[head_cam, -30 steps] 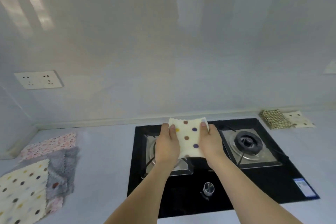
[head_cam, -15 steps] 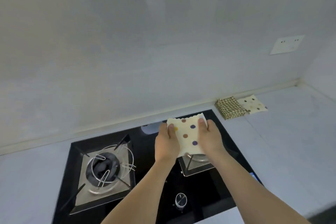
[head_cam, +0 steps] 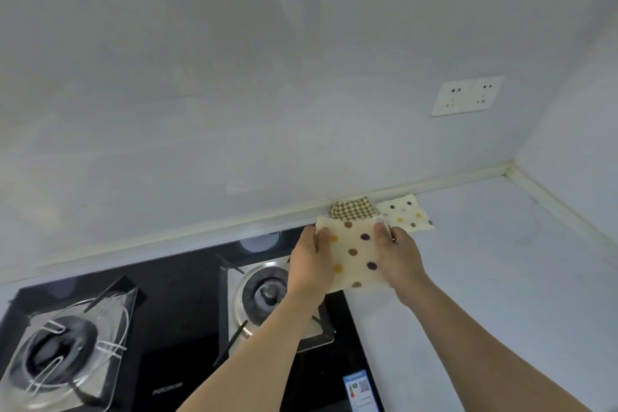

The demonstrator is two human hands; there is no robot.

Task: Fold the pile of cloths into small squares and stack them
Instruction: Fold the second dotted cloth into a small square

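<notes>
Polka-dot cloth (head_cam: 354, 252) pinched by left hand (head_cam: 309, 266) and right hand (head_cam: 403, 259) fingers, just short of checked cloth (head_cam: 352, 208); stove burner (head_cam: 266, 293) below.

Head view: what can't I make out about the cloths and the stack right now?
- Checked cloth: its near part is hidden behind the held dotted cloth.
- Held cloth's layers: only the top face shows, so the fold count is unknown.
- Fingers under the held cloth: covered, for both the left hand and the right hand.
- Unfolded pile: outside the frame.
</notes>
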